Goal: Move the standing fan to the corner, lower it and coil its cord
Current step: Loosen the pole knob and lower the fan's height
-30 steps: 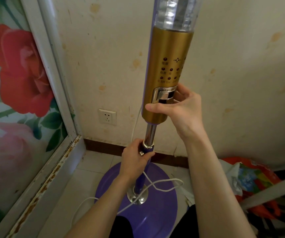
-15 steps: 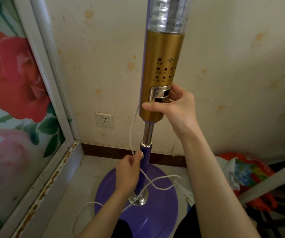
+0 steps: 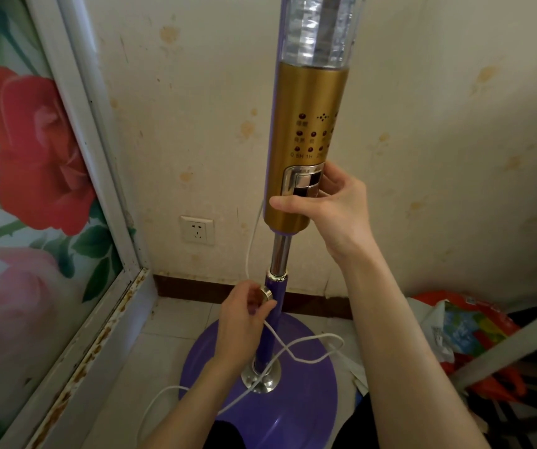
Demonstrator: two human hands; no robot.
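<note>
The standing fan stands upright in the room's corner on a round purple base [image 3: 293,413]. Its gold control column [image 3: 306,140] sits above a chrome inner pole [image 3: 280,254] and a purple lower pole [image 3: 272,322]. My right hand [image 3: 332,205] grips the bottom of the gold column. My left hand [image 3: 243,314] pinches the round metal height knob [image 3: 265,296] on the left of the purple pole. The white cord [image 3: 312,346] hangs down behind the pole, loops loosely over the base and trails onto the floor at the left.
A wall socket [image 3: 197,230] sits low on the stained wall behind the fan. A sliding panel printed with roses [image 3: 30,157] in a white frame closes off the left. Colourful plastic bags [image 3: 468,332] and a grey bar [image 3: 513,348] lie on the floor at the right.
My left hand has slid down from the collar at the top of the purple pole to the metal knob on its side. The right hand has kept its grip on the gold column.
</note>
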